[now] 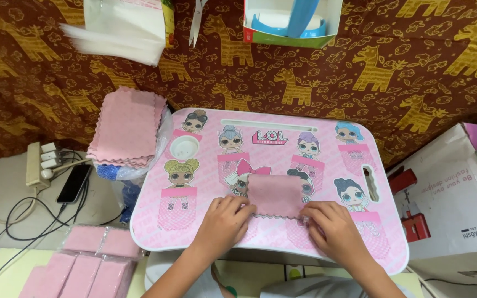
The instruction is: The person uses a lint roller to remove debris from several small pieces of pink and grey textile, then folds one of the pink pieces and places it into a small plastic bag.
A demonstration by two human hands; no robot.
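Matt pink cloth (pixel 275 194) with pinked edges lies on a glossy, smooth plastic tray table (pixel 327 124).

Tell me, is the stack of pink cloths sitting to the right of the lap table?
No, the stack of pink cloths sits at the left edge of the pink lap table.

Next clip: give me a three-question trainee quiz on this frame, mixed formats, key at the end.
1. True or false: both hands touch the pink cloth on the lap tray.
2. Where is the stack of pink cloths? A) left of the tray B) inside the cardboard box C) on the phone
3. Fill in: the phone lies beside a white power ____.

Key
1. True: left hand and right hand hold its near edge.
2. A
3. strip
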